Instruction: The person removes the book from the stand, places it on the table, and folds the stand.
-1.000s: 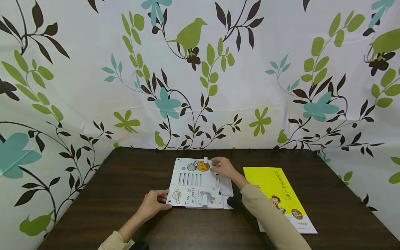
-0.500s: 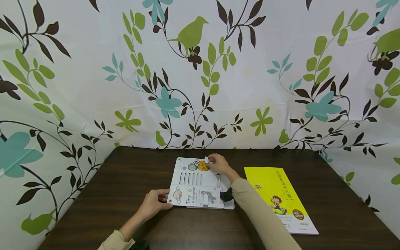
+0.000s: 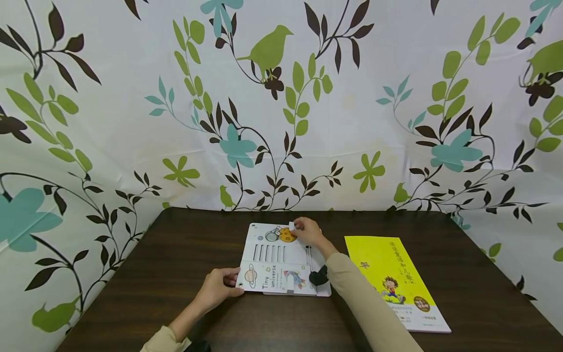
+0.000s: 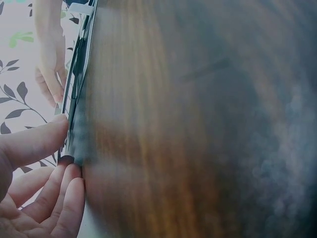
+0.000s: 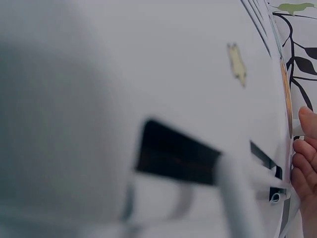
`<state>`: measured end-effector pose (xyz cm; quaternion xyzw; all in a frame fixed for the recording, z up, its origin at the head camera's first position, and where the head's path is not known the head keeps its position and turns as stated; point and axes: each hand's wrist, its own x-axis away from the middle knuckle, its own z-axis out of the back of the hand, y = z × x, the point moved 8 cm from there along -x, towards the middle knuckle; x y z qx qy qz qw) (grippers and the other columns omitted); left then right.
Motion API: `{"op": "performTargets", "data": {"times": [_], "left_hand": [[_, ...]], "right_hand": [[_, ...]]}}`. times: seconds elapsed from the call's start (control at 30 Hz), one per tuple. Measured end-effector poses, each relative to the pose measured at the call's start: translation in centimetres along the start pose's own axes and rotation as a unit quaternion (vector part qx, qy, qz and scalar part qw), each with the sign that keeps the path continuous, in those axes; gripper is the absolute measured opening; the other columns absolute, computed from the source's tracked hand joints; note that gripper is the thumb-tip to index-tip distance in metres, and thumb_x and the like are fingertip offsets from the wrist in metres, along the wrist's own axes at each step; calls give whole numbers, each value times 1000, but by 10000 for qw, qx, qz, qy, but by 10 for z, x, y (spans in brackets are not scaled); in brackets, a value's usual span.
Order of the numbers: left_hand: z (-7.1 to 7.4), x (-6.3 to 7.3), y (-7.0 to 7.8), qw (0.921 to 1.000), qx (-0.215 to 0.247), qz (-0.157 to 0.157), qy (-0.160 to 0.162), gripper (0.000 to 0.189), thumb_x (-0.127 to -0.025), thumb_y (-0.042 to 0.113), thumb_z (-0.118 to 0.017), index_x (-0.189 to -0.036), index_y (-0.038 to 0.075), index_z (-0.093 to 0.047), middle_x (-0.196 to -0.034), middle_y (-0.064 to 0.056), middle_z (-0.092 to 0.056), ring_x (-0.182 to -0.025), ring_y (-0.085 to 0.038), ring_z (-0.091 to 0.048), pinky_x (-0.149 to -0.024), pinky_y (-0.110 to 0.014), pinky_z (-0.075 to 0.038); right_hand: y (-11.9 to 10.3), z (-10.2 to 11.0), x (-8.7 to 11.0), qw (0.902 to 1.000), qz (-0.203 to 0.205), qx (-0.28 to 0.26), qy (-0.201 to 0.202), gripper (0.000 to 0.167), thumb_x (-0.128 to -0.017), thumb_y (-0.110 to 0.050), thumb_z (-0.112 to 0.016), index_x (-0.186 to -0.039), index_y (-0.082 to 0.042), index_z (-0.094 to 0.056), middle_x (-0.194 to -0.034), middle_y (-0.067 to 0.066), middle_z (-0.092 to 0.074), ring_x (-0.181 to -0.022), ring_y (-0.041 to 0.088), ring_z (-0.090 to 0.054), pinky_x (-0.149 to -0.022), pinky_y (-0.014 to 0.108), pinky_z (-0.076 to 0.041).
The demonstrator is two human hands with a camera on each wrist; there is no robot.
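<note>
A white folding book stand (image 3: 295, 255), printed with planets and the words "Tiny universe", lies flat on the table. My left hand (image 3: 220, 286) grips its near left corner, thumb above and fingers curled beneath the edge, as the left wrist view shows on the stand's thin side (image 4: 74, 89). At the far edge my right hand (image 3: 309, 231) pinches a small white clip (image 3: 292, 225) between thumb and fingers. In the right wrist view the clip (image 5: 297, 128) shows only in part beside the thumb, and the stand's surface fills most of that view, blurred.
To the right of the stand lies a yellow book (image 3: 374, 254) with a cartoon child on its cover. The dark wooden table (image 3: 184, 244) ends at a patterned cloth (image 3: 334, 112) hanging behind it. A second white clip (image 3: 290, 283) sits at the stand's near edge.
My right hand has shifted slightly left along the stand's far edge and now pinches the white clip. My left hand keeps its grip on the corner.
</note>
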<state>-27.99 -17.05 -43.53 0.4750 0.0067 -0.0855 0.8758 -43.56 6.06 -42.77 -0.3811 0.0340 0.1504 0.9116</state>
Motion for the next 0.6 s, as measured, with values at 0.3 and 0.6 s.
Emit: {"op": "performTargets", "data": {"times": [0.3, 0.6], "left_hand": [[1, 0, -1, 10000, -39, 8, 7, 55, -61, 1, -80, -110, -13, -59, -82, -8, -65, -73, -16, -60, -59, -21, -47], [2, -3, 1, 9994, -106, -233, -235, 51, -64, 2, -78, -109, -12, -59, -82, -7, -63, -72, -16, -60, -60, -21, -48]], "right_hand": [[-3, 1, 4, 9993, 21, 75, -356, 35, -82, -11, -66, -111, 6, -58, -94, 12, -61, -89, 25, -57, -79, 37, -47], [-2, 28, 24, 9958, 45, 257, -880, 47, -82, -18, -66, -121, 5, -52, -101, 11, -60, -95, 24, -54, -82, 37, -47]]}}
